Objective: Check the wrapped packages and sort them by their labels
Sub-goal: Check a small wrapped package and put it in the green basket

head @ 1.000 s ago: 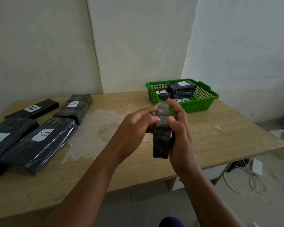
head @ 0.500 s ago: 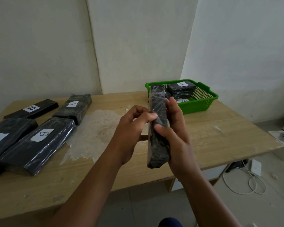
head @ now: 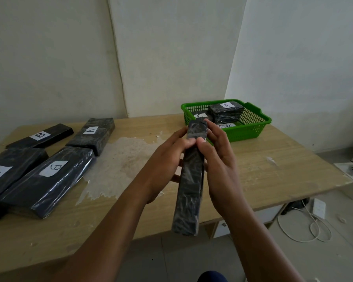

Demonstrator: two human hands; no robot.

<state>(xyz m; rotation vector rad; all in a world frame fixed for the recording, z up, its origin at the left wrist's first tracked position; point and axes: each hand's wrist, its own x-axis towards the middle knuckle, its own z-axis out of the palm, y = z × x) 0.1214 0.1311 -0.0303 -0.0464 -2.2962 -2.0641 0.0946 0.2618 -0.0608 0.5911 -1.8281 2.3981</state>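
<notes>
Both hands, left hand [head: 167, 157] and right hand [head: 220, 159], grip a long black wrapped package [head: 192, 178] edge-up above the wooden table [head: 263, 180].

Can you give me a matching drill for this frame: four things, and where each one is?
Things:
1. package marked A on the stack
2. package marked C
3. package with no label showing
4. white cable

Places:
a. held edge-up between the left hand and right hand
b. on the floor under the right end of the table
c. inside the green basket
d. at the left edge of the table

Pairs: 1-c, 2-d, 3-a, 4-b
</notes>
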